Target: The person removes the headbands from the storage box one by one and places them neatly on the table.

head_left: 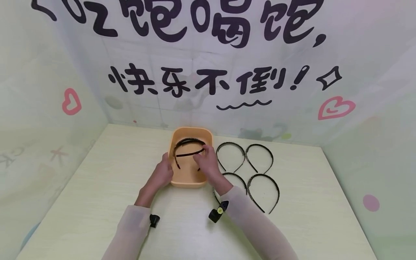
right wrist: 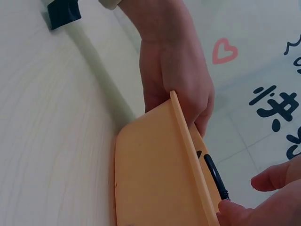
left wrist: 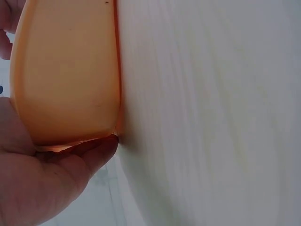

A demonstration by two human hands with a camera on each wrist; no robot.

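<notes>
R hand (head_left: 209,164) nearer: fingers parted, by tray's (head_left: 187,185) R edge; black headband (head_left: 190,154) inside tray, just L of them (touching or not, can't tell), long arm running approx L–R; L hand (head_left: 162,172) w/ fingers gripping tray's L edge

The tray (head_left: 186,177) is on the table (head_left: 305,202), wall (head_left: 195,117) behind it. There are headbands (head_left: 188,155) in it, and four loose headbands (head_left: 261,145) to its right in two rows, front row poking out past its near end. Left hand (head_left: 162,172) is on its left side, right hand (head_left: 209,165) over its right.
</notes>
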